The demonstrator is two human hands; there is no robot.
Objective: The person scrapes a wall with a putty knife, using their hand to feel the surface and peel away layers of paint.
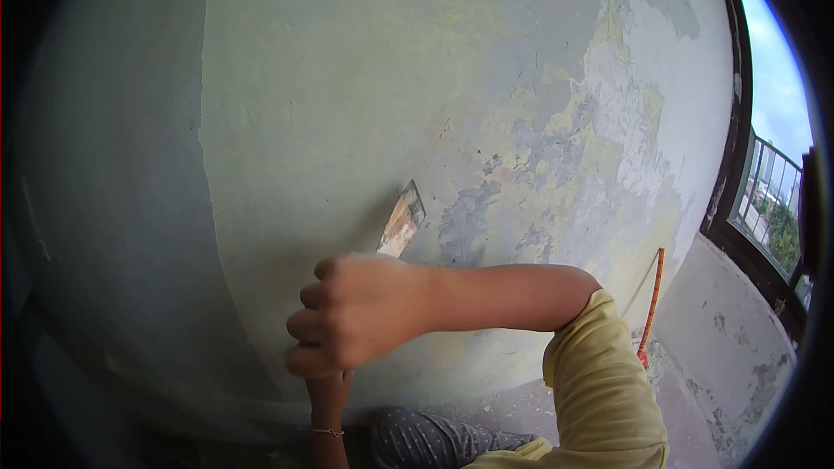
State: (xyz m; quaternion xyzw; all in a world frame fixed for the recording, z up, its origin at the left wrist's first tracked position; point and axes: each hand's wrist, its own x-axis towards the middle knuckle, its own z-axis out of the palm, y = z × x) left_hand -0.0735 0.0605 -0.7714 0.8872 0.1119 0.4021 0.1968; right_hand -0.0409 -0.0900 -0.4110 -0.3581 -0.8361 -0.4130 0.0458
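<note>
My right hand [360, 317] is closed in a fist around the handle of a scraper [404, 219], and the handle is hidden inside the fingers. The scraper's flat, stained blade points up and slightly right, its edge close against the patchy wall [330, 104]. Directly below the right fist, my left hand [333, 389] rises from the bottom of the view, a thin bracelet [327, 432] on its wrist. The right fist covers the left fingers. To the right of the blade the wall shows grey, white and yellowish patches of worn paint.
A dark-framed window [747, 165] with an outside railing is at the right. Beneath it is a low, stained ledge wall [730, 339]. An orange rod-like thing [653, 304] stands near the corner. My patterned trouser leg [434, 439] is at the bottom, by the dusty floor [521, 404].
</note>
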